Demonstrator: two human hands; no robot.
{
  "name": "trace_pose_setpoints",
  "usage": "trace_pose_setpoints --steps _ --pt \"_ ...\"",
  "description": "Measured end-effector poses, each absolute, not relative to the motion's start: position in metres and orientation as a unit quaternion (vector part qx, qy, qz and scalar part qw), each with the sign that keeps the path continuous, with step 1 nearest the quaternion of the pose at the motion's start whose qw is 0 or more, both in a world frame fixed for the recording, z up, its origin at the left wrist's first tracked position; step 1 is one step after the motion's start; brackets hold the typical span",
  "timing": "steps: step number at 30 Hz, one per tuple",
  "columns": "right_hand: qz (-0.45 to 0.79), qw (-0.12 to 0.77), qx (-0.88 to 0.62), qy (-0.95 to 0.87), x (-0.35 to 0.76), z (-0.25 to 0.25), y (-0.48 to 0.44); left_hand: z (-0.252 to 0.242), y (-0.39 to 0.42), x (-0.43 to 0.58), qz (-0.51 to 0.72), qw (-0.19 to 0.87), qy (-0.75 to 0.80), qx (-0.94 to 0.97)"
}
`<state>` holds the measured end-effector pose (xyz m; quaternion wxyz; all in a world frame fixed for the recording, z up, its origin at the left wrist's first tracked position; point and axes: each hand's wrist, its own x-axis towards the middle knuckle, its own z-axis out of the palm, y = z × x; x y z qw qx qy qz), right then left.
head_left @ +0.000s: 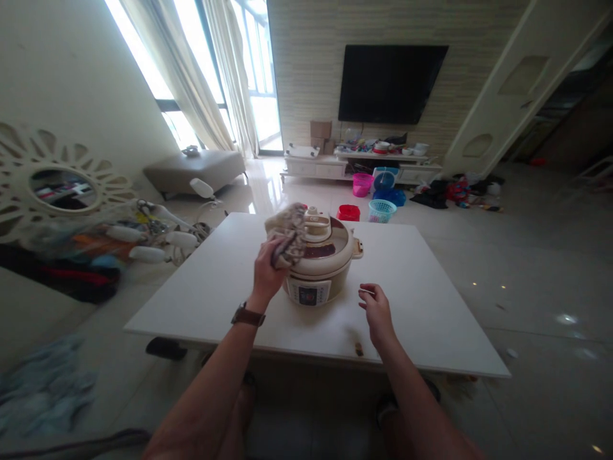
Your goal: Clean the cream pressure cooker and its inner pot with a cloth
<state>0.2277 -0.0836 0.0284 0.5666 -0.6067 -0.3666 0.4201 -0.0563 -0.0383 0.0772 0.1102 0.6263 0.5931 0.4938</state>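
Wiping appeared unfinished: left hand was clamped on patterned cloth beside electric cooker, lid on; right hand was empty, fingers loosely parted; brown spot marked table.

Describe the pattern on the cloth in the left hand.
The cloth is beige with brown blotches, somewhat blurred; see the head view.

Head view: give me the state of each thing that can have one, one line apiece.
Left hand: closed on the cloth
Cloth: bunched, blurred, at the cooker's left side
Right hand: fingers partly curled, holding nothing visible
Cooker: upright on the table; power, cannot tell
Lid: on; locked or not, cannot tell
TV: screen dark
Curtains: parted
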Motion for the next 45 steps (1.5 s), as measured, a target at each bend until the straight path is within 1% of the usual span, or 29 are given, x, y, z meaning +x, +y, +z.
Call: trace_pose_setpoints --steps 3,5,8,12,14,17,21,24,28,30,32,35,37,38,39,41,43,45 --pt "0.410 0.556 -0.611 -0.388 0.232 0.027 -0.083 0.087 -0.035 -0.043 0.429 0.044 0.548 0.717" --pt "0.410 0.552 -0.612 -0.391 0.232 0.025 -0.082 0.088 -0.031 -0.042 0.419 0.037 0.557 0.716" --pt "0.415 0.548 -0.612 -0.390 0.227 0.024 -0.080 0.081 -0.021 -0.047 0.456 0.047 0.586 0.668" --pt "0.431 0.549 -0.604 -0.384 0.218 0.025 -0.079 0.065 -0.009 -0.057 0.528 0.070 0.653 0.539" --pt "0.443 0.554 -0.592 -0.382 0.212 0.025 -0.080 0.062 -0.010 -0.056 0.545 0.075 0.663 0.509" --pt "0.465 0.560 -0.562 -0.392 0.202 0.023 -0.079 0.064 -0.023 -0.046 0.512 0.055 0.634 0.577" --pt "0.486 0.562 -0.528 -0.410 0.189 0.019 -0.077 0.072 -0.048 -0.022 0.405 0.057 0.556 0.724" --pt "0.484 0.560 -0.510 -0.439 0.181 0.016 -0.078 0.074 -0.055 -0.015 0.389 0.045 0.538 0.747" --pt "0.470 0.555 -0.497 -0.473 0.175 0.010 -0.082 0.068 -0.045 -0.026 0.454 0.000 0.539 0.710" --pt "0.469 0.559 -0.487 -0.480 0.173 0.006 -0.083 0.063 -0.035 -0.034 0.501 0.000 0.540 0.677" --pt "0.470 0.562 -0.479 -0.483 0.172 0.002 -0.083 0.056 -0.023 -0.042 0.563 0.023 0.537 0.628" --pt "0.468 0.563 -0.479 -0.484 0.170 -0.002 -0.083 0.043 -0.006 -0.049 0.663 0.103 0.541 0.506" --pt "0.467 0.563 -0.480 -0.484 0.169 -0.003 -0.083 0.037 0.001 -0.051 0.693 0.150 0.554 0.437" --pt "0.467 0.563 -0.481 -0.484 0.168 -0.003 -0.083 0.036 0.001 -0.051 0.694 0.157 0.560 0.424" --pt "0.467 0.563 -0.481 -0.484 0.168 -0.003 -0.083 0.036 0.000 -0.050 0.690 0.148 0.563 0.429" --pt "0.466 0.562 -0.483 -0.483 0.168 -0.004 -0.082 0.043 -0.008 -0.046 0.659 0.092 0.560 0.493" --pt "0.464 0.561 -0.488 -0.480 0.167 -0.003 -0.082 0.054 -0.021 -0.040 0.588 0.022 0.541 0.601" --pt "0.464 0.559 -0.493 -0.479 0.167 -0.003 -0.082 0.066 -0.034 -0.032 0.485 -0.020 0.515 0.707"
